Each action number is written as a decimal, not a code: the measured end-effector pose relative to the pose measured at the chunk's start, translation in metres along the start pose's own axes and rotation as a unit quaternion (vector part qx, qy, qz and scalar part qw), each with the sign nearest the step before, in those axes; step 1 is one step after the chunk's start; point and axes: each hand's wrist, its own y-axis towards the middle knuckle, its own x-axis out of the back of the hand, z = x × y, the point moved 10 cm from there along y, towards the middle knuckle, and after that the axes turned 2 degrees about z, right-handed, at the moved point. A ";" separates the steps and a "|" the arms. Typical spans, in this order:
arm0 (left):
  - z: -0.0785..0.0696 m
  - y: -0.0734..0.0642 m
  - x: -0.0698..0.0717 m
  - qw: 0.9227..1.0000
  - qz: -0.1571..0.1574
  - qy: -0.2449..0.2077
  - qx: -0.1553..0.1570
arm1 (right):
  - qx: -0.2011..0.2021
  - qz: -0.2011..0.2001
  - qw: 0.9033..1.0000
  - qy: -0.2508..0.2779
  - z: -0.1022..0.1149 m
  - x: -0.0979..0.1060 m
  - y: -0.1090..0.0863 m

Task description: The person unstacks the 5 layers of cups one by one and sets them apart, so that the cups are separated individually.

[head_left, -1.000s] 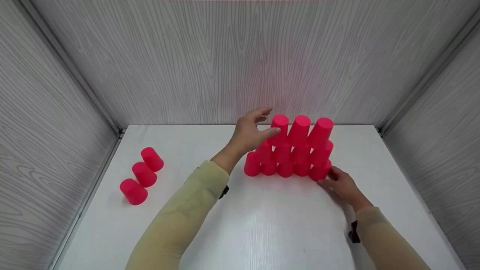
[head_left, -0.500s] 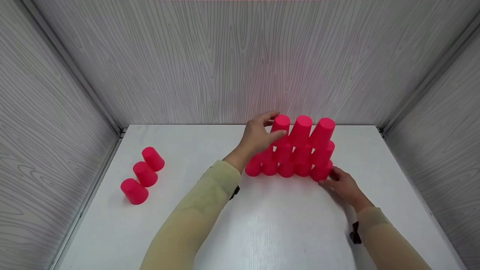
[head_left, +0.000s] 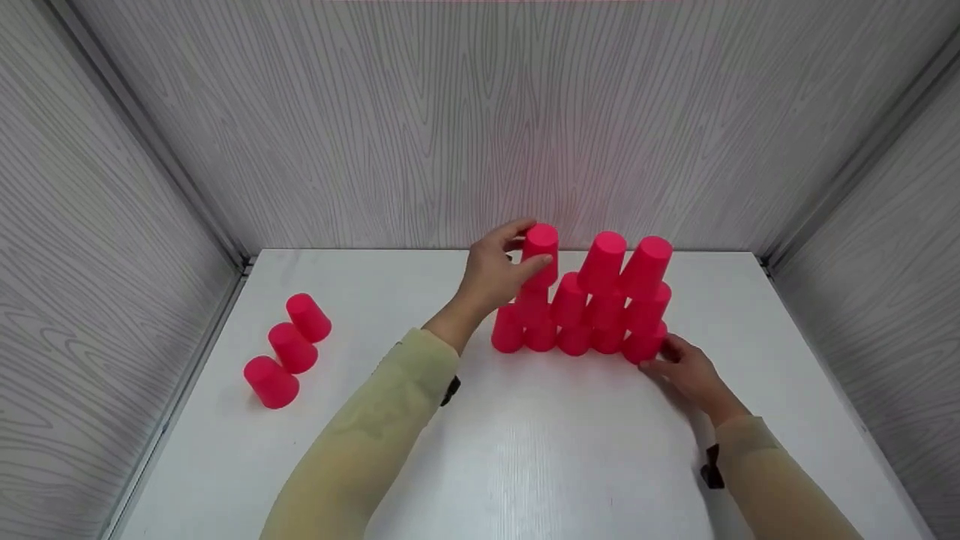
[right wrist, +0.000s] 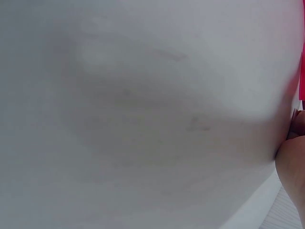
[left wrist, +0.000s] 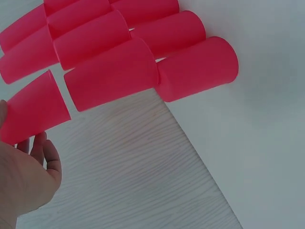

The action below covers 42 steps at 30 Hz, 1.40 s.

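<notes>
My left hand [head_left: 487, 274] grips an upside-down pink cup [head_left: 541, 241] between thumb and fingers at the top left of a stepped cup wall. In the left wrist view, a thin gap separates this held cup [left wrist: 35, 109] from the left-end middle-row cup [left wrist: 113, 74]. Two top-row cups [head_left: 602, 262] still stand together on the right. Low at the wall's right end, my right hand [head_left: 694, 379] has thumb and fingers around the bottom corner cup [head_left: 643, 345]. Only a sliver of that hand [right wrist: 293, 152] shows in the right wrist view.
Three more upside-down pink cups [head_left: 292, 347] stand in a slanted row on the left of the white table [head_left: 525, 450]. Behind the wall rises a grey wood-grain panel [head_left: 420, 120], with similar panels at both sides.
My left hand reached the left cup of the top row, took hold of it and shifted it leftward, opening a gap in that row. My right hand stayed at the bottom corner cup.
</notes>
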 end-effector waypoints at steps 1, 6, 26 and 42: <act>0.001 -0.002 0.008 1.000 -0.008 0.001 -0.005 | 0.001 0.001 1.000 0.000 0.000 0.000 0.000; 0.015 -0.012 0.051 0.998 -0.052 0.011 -0.018 | 0.000 0.006 1.000 0.000 0.002 0.001 -0.002; 0.141 -0.087 0.194 0.973 -0.188 0.032 0.127 | 0.001 0.006 1.000 -0.010 0.002 -0.002 -0.002; 0.209 -0.129 0.215 0.949 -0.212 0.036 0.232 | 0.001 0.006 1.000 -0.010 0.005 -0.002 -0.003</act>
